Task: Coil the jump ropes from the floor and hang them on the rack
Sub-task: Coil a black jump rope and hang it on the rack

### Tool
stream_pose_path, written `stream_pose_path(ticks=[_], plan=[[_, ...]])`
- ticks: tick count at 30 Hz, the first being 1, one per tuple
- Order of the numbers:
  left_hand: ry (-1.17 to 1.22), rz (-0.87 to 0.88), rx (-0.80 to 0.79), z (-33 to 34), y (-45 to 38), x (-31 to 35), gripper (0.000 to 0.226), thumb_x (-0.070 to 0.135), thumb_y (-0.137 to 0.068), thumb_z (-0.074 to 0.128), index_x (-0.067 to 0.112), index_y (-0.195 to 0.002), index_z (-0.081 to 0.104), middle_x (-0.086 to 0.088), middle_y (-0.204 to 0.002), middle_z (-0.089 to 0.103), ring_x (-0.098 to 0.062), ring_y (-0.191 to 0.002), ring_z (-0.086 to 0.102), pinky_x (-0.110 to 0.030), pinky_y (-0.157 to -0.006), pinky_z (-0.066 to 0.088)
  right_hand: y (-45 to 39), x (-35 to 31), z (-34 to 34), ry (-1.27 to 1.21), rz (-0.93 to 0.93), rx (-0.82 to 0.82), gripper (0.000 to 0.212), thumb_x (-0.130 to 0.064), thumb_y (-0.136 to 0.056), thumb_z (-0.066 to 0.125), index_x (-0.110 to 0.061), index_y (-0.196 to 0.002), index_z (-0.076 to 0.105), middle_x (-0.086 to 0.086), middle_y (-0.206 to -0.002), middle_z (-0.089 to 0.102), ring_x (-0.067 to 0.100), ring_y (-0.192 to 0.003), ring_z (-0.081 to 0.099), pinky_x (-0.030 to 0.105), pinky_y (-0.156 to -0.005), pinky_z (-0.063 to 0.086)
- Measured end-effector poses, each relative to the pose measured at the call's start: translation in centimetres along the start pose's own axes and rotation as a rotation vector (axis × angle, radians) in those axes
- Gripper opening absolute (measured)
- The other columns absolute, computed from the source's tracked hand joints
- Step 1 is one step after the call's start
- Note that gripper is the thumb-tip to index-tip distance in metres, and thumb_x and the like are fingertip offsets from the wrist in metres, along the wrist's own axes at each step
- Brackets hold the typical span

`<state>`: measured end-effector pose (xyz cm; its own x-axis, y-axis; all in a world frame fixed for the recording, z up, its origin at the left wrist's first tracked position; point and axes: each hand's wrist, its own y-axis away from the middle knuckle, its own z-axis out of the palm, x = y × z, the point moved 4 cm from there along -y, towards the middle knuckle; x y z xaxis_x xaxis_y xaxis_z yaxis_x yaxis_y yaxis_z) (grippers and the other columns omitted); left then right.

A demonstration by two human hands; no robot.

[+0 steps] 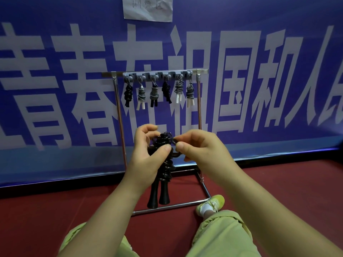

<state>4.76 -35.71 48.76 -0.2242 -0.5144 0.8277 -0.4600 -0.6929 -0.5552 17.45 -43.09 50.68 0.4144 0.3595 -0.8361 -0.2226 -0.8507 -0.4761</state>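
I hold a black jump rope (165,164) upright in front of me, its cord wound around the two black handles (158,196), which hang downward. My left hand (148,156) grips the coiled bundle at its middle. My right hand (196,145) pinches the cord's loose loop at the top of the bundle. Behind it stands a chrome rack (118,108) with a grey hook bar (157,74) on top. Several coiled ropes (154,94) in black, grey and white hang from its hooks.
The rack's base tubes (167,207) lie on the red floor (37,219), right beside my yellow-green shoe (211,203). A blue banner (55,71) with large white characters covers the wall behind. My knees in light green trousers (222,234) fill the bottom of the view.
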Motion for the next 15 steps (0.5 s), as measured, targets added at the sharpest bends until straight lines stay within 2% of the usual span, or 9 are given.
stream_pose_path(ticks=[3,6,9,12,15], plan=[[0.02,0.022,0.028,0.1,-0.2,0.1,0.024,0.033,-0.069,0.061,0.043,-0.09,0.054,0.005,-0.097,0.058,-0.023,-0.094,0.063,-0.039,-0.077,0.057,-0.1,0.1,0.3,0.011,0.003,0.01,0.016,-0.015,-0.092,0.061,-0.028,-0.085,0.065,-0.009,-0.074,0.067,-0.001,-0.062,0.06,0.018,-0.06,0.051],[0.075,0.026,0.027,0.2,-0.1,-0.1,0.023,0.036,-0.064,0.059,0.041,-0.087,0.057,0.008,-0.09,0.06,-0.032,-0.094,0.061,-0.051,-0.076,0.056,-0.4,0.5,0.0,0.022,0.04,0.057,0.016,-0.015,-0.093,0.059,-0.027,-0.084,0.066,-0.007,-0.072,0.066,0.005,-0.06,0.059,0.021,-0.06,0.054],[0.094,0.026,0.009,0.6,-0.1,0.1,0.024,0.037,-0.063,0.057,0.04,-0.087,0.055,0.013,-0.083,0.058,-0.026,-0.083,0.06,-0.049,-0.07,0.056,-0.2,0.3,-0.1,-0.031,0.023,0.048,0.016,-0.011,-0.092,0.061,-0.024,-0.083,0.067,-0.009,-0.069,0.069,0.003,-0.064,0.064,0.02,-0.06,0.053],[0.154,0.013,-0.005,0.8,-0.2,0.3,0.021,0.035,-0.064,0.056,0.038,-0.085,0.056,0.002,-0.089,0.056,-0.04,-0.087,0.056,-0.057,-0.073,0.051,0.1,-0.2,-0.1,-0.075,-0.029,0.046,0.013,-0.008,-0.09,0.062,-0.018,-0.085,0.067,-0.005,-0.074,0.07,0.004,-0.067,0.066,0.019,-0.061,0.053],[0.204,-0.05,-0.034,1.2,-0.2,0.0,0.019,0.036,-0.063,0.057,0.036,-0.082,0.057,-0.007,-0.091,0.055,-0.039,-0.087,0.057,-0.058,-0.076,0.051,0.2,-0.1,-0.2,-0.096,-0.053,0.115,0.012,-0.008,-0.09,0.062,-0.015,-0.085,0.069,0.002,-0.074,0.07,0.014,-0.069,0.067,0.028,-0.064,0.057]])
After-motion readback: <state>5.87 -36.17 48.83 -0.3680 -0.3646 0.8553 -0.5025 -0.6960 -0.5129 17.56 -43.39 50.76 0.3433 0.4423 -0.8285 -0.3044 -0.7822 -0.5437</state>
